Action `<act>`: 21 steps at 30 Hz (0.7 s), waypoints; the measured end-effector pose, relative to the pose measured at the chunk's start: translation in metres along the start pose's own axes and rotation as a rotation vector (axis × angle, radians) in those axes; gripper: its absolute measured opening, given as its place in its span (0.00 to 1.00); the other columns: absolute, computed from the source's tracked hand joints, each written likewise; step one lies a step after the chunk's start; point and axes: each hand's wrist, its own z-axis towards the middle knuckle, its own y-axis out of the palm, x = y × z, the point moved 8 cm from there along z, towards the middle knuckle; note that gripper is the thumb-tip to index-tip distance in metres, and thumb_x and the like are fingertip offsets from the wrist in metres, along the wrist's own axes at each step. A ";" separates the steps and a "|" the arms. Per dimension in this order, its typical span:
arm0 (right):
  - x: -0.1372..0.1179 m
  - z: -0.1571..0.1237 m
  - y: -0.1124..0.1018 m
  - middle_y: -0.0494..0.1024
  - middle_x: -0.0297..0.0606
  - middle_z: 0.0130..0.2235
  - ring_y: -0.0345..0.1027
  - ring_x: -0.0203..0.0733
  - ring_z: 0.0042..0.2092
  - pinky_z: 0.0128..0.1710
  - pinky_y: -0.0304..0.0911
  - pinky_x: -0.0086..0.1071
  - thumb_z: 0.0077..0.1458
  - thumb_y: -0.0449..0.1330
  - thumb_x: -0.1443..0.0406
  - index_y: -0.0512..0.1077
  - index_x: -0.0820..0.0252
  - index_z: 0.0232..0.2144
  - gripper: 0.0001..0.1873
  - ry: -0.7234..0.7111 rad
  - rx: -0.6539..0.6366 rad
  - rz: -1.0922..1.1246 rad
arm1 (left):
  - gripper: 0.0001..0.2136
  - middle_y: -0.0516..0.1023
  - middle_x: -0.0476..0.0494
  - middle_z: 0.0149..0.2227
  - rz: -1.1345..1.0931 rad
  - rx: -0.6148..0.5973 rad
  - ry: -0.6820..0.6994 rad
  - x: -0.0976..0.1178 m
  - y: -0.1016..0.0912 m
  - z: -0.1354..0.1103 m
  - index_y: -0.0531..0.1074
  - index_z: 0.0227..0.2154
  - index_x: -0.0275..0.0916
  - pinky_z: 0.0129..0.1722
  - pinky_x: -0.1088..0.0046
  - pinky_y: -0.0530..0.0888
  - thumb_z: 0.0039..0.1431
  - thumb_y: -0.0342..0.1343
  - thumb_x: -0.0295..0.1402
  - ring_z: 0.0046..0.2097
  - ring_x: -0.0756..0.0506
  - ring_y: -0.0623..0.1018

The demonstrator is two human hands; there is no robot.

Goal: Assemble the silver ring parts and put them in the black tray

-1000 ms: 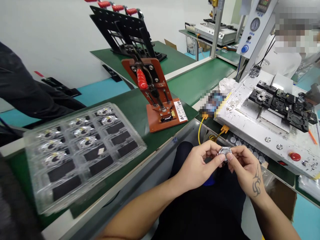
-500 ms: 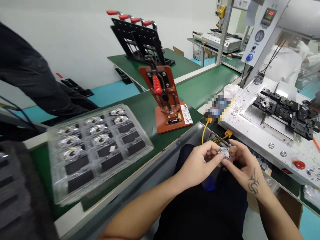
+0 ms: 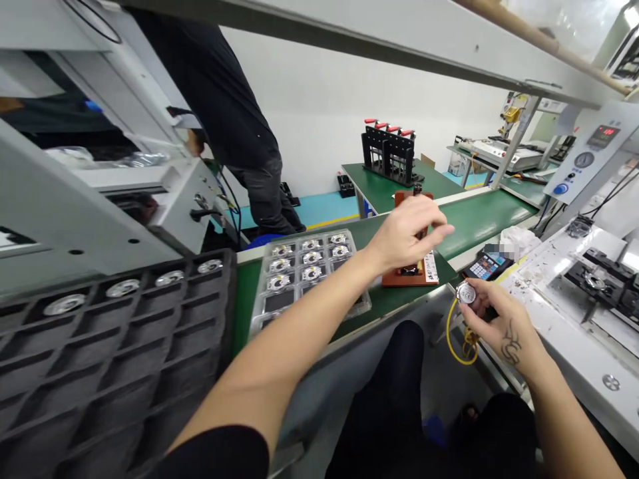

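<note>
My right hand (image 3: 492, 313) pinches a small round silver metal part (image 3: 466, 293), like a watch case, between thumb and fingers. Its flat face is turned up toward me. My left hand (image 3: 410, 229) is stretched forward over the brown clamp fixture (image 3: 394, 279). The left fingers are bent and the thumb is held apart from them, with nothing seen between. Most of the fixture's upper part and its handle are hidden behind this hand; whether it touches the clamp I cannot tell.
Under my left arm lies a clear tray (image 3: 259, 303) with several metal parts. A dark foam tray (image 3: 200, 346) holds several rings in its back row. On the right stand a white machine (image 3: 564, 313) and a control pad (image 3: 484, 266). A person (image 3: 239, 126) stands behind the bench.
My left hand has let go of the round part and moved left and up to the clamp fixture. The right hand keeps the part. My view has swung left and up.
</note>
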 end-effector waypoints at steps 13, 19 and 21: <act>0.073 0.058 0.087 0.74 0.32 0.31 0.69 0.40 0.31 0.32 0.69 0.34 0.63 0.65 0.60 0.77 0.59 0.51 0.16 0.097 -0.130 0.091 | 0.10 0.78 0.39 0.44 -0.195 0.135 -0.530 -0.132 -0.041 0.067 0.71 0.48 0.36 0.48 0.62 0.77 0.79 0.52 0.38 0.43 0.45 0.81; 0.098 0.065 0.116 0.73 0.32 0.31 0.68 0.40 0.31 0.35 0.67 0.34 0.61 0.65 0.61 0.77 0.60 0.50 0.16 0.089 -0.170 0.091 | 0.05 0.85 0.42 0.36 -0.009 -0.356 -0.916 -0.154 -0.022 -0.079 0.81 0.33 0.37 0.46 0.64 0.77 0.58 0.67 0.34 0.38 0.42 0.82; 0.102 0.072 0.126 0.74 0.33 0.33 0.68 0.40 0.32 0.37 0.67 0.34 0.60 0.66 0.61 0.77 0.60 0.49 0.16 0.089 -0.185 0.097 | 0.06 0.82 0.47 0.26 -0.079 -0.508 -0.961 -0.145 0.007 -0.119 0.83 0.30 0.38 0.36 0.69 0.75 0.52 0.70 0.34 0.29 0.44 0.79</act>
